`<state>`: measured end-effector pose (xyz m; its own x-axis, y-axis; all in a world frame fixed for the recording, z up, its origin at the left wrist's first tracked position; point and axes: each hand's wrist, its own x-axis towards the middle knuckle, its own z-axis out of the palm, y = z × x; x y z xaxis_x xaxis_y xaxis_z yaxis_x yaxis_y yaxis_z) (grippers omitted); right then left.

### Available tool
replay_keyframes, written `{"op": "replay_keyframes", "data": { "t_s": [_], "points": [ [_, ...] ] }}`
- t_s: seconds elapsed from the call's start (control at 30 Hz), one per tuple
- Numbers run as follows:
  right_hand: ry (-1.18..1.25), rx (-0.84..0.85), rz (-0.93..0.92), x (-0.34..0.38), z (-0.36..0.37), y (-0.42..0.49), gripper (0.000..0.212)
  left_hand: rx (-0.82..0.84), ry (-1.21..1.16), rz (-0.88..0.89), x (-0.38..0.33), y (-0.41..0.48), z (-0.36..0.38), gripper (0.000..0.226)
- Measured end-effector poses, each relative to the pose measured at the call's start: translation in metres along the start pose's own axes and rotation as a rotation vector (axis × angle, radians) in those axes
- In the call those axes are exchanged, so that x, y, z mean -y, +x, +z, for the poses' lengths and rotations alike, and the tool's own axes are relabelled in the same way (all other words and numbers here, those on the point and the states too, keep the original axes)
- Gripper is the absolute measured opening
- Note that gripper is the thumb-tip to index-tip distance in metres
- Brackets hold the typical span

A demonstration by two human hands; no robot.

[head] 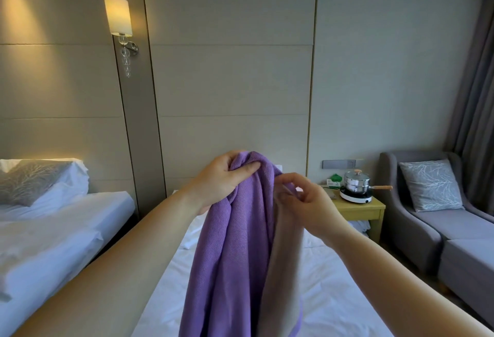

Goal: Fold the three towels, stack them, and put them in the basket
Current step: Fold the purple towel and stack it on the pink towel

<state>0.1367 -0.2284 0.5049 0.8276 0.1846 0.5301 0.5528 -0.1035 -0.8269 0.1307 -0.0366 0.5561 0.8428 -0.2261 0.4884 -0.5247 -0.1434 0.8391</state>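
Left grip (224, 176): bare hand, closed on the bunched top of the purple towel (235, 256); thumb (250, 168) pressed on the near face, the other fingers curled behind the fold.
Right grip (307, 203): bare hand, fingertips (291, 184) pinching a thin edge of cloth just beside the left grip and slightly lower.
Purple towel, position: held in the air above the bed (334, 296), its highest point inside the left grip; the rest hangs down from both grips in long vertical folds and leaves the picture at the bottom edge.
Purple towel, relation to grips: gathered between the two hands, which are close together; the bulk hangs below and between the forearms.
Pale strip (283, 270): grey-beige cloth hanging below the right grip, touching the purple folds; cannot tell whether it is the towel's reverse side or a separate cloth.
Bed: white sheet, wrinkled, directly beneath the hanging towel.
Second bed (66, 216): to the left, white bedding, with a patterned pillow (32, 179) at its head.
Wall lamp (118, 16): lit, on the panelled wall above the second bed.
Table (361, 209): small, wooden, right of the bed; carries a lidded steel pot (357, 181) on a white hotplate (355, 196).
Sofa (427, 229): grey, far right, with a patterned cushion (430, 184).
Curtain (475, 96): grey, behind the sofa.
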Motion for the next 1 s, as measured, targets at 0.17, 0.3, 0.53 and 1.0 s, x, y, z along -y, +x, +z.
{"op": "replay_keyframes", "data": {
  "t_s": [0.17, 0.3, 0.53, 1.0],
  "points": [
    [-0.075, 0.140, -0.012, 0.006, 0.004, 0.000, 0.052, -0.010, -0.035, -0.008, 0.010, -0.003, -0.001, 0.010],
    [0.051, 0.322, 0.103, 0.000, 0.008, -0.005, 0.030, -0.016, -0.035, -0.008, 0.015, 0.000, 0.001, 0.013],
    [-0.143, 0.598, 0.237, -0.018, 0.005, -0.009, 0.019, -0.130, 0.029, 0.032, 0.015, 0.005, -0.003, 0.010],
    [-0.637, 0.527, 0.264, -0.040, -0.039, -0.017, 0.021, -0.726, 0.130, -0.108, 0.043, 0.012, -0.045, 0.019]
  ]
}}
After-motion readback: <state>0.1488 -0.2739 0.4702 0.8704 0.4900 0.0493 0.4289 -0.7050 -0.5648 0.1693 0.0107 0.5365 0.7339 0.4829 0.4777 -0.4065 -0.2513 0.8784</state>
